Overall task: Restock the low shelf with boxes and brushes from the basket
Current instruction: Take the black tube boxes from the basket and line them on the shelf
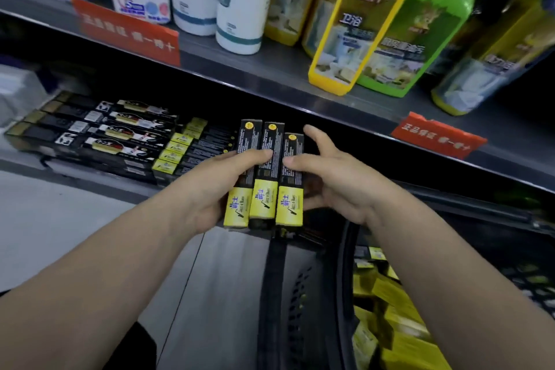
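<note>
Three boxes between curled left hand and right hand (thumbs on top)

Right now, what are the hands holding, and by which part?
Three black-and-yellow boxes side by side. The left hand grips their left side at mid-length, thumb on top; the right hand holds the right side, thumb on the rightmost box.

The left hand and right hand hold three black-and-yellow boxes side by side before the low shelf.
</note>
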A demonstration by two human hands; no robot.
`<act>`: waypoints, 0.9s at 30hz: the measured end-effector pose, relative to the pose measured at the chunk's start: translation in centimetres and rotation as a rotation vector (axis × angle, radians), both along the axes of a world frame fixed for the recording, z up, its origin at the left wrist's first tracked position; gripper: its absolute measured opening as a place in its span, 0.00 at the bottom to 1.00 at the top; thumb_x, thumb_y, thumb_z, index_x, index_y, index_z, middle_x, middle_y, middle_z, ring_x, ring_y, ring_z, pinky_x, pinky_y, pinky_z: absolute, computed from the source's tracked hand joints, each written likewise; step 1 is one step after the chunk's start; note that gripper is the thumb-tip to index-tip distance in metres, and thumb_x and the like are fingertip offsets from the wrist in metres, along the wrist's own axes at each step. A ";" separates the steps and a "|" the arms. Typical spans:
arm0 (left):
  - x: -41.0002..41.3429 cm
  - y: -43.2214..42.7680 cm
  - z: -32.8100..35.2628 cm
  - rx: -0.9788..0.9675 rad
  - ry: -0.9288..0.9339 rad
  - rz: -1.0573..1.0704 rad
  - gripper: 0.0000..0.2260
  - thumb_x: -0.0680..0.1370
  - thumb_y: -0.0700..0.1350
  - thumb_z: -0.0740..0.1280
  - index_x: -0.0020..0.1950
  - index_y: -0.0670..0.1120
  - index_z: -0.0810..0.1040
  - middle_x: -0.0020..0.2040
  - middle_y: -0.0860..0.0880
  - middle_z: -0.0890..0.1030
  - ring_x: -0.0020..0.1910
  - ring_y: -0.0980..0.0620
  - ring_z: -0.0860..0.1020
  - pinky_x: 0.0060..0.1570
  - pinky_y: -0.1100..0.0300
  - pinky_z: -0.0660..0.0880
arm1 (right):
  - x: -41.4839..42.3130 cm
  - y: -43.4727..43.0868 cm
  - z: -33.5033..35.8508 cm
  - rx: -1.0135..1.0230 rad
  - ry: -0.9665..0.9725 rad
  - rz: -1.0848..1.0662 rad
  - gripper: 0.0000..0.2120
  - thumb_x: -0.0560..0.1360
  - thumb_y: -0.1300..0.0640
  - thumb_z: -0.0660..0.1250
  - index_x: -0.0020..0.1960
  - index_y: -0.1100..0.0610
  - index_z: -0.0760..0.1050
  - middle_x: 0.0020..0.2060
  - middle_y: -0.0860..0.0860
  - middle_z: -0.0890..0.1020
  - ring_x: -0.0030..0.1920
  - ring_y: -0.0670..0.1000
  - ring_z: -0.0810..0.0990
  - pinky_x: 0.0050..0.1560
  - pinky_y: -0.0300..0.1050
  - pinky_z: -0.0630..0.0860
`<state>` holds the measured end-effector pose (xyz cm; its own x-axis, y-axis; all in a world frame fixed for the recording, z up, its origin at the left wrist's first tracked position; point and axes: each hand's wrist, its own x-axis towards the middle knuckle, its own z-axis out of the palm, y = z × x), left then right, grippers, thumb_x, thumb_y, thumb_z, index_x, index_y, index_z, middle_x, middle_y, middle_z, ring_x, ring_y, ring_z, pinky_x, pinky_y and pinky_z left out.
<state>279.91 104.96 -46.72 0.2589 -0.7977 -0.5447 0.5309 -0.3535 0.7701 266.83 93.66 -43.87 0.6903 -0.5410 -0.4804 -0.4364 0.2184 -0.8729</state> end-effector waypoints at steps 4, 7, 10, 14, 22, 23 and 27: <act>4.0 -0.1 -2.6 0.087 0.007 0.089 0.12 0.72 0.50 0.71 0.52 0.45 0.80 0.42 0.43 0.85 0.35 0.45 0.84 0.30 0.53 0.79 | 4.5 -1.3 -2.1 0.027 0.066 0.031 0.16 0.75 0.57 0.66 0.61 0.50 0.68 0.48 0.54 0.82 0.41 0.54 0.82 0.37 0.46 0.81; 6.8 0.2 -5.7 0.172 0.019 0.287 0.17 0.73 0.50 0.71 0.58 0.44 0.76 0.42 0.42 0.83 0.34 0.43 0.81 0.35 0.47 0.79 | 6.8 -2.7 -4.5 0.036 0.102 -0.062 0.10 0.73 0.58 0.69 0.52 0.54 0.70 0.38 0.52 0.82 0.34 0.51 0.83 0.34 0.45 0.80; 9.5 0.4 -8.5 0.259 0.046 0.514 0.19 0.76 0.49 0.68 0.63 0.43 0.71 0.41 0.41 0.79 0.34 0.43 0.77 0.36 0.45 0.76 | 8.6 -4.6 -6.8 -0.009 0.139 -0.150 0.11 0.69 0.52 0.73 0.48 0.54 0.75 0.41 0.49 0.83 0.38 0.46 0.83 0.31 0.38 0.78; 11.5 0.5 -10.0 0.260 0.062 0.706 0.19 0.75 0.46 0.69 0.64 0.42 0.70 0.45 0.41 0.80 0.31 0.44 0.78 0.27 0.50 0.78 | 11.6 -6.5 -9.3 -0.106 0.187 -0.266 0.28 0.67 0.47 0.75 0.62 0.57 0.72 0.52 0.51 0.81 0.43 0.44 0.79 0.28 0.33 0.74; 12.0 -0.1 -11.3 0.313 0.129 0.703 0.11 0.75 0.42 0.70 0.54 0.42 0.72 0.38 0.43 0.79 0.26 0.47 0.78 0.20 0.57 0.75 | 19.4 -8.6 -14.8 -0.239 0.239 -0.297 0.28 0.75 0.42 0.64 0.71 0.53 0.65 0.65 0.52 0.73 0.56 0.51 0.76 0.61 0.46 0.74; 12.1 -0.2 -11.5 0.314 0.129 0.699 0.13 0.75 0.42 0.70 0.56 0.41 0.71 0.41 0.43 0.80 0.27 0.47 0.78 0.20 0.57 0.76 | 19.9 -8.6 -15.7 -0.274 0.261 -0.247 0.26 0.76 0.43 0.63 0.70 0.54 0.67 0.64 0.53 0.74 0.59 0.53 0.75 0.62 0.47 0.73; 11.7 -0.7 -11.9 0.301 0.143 0.694 0.19 0.75 0.42 0.69 0.64 0.43 0.70 0.47 0.42 0.80 0.31 0.46 0.78 0.18 0.57 0.75 | 21.1 -8.3 -18.3 -0.334 0.342 -0.049 0.20 0.79 0.49 0.61 0.65 0.60 0.72 0.62 0.56 0.76 0.61 0.56 0.74 0.58 0.45 0.70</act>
<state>291.65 104.24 -58.59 0.5567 -0.2906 -0.7783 0.7948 -0.0861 0.6007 287.94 85.40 -62.16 0.4926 -0.7323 -0.4701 -0.7069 -0.0217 -0.7070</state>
